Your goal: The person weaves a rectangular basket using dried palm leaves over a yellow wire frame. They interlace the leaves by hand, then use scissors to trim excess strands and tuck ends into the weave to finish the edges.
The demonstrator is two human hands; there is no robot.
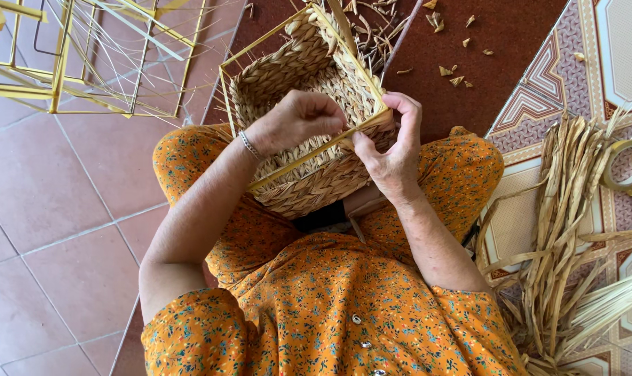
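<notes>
From the head camera, the basket (309, 118) rests on the person's lap over a yellow frame (298, 157), its woven walls reaching nearly to the top bar. The left hand (298, 118) is curled closed over the near rim, and the right hand (389, 150) pinches a strand at the corner beside it. By the look of it the weaving is mostly done, with the rim left to finish; loose reeds (559, 230) lie on the floor to the right, a tape roll (626, 163) beyond them.
</notes>
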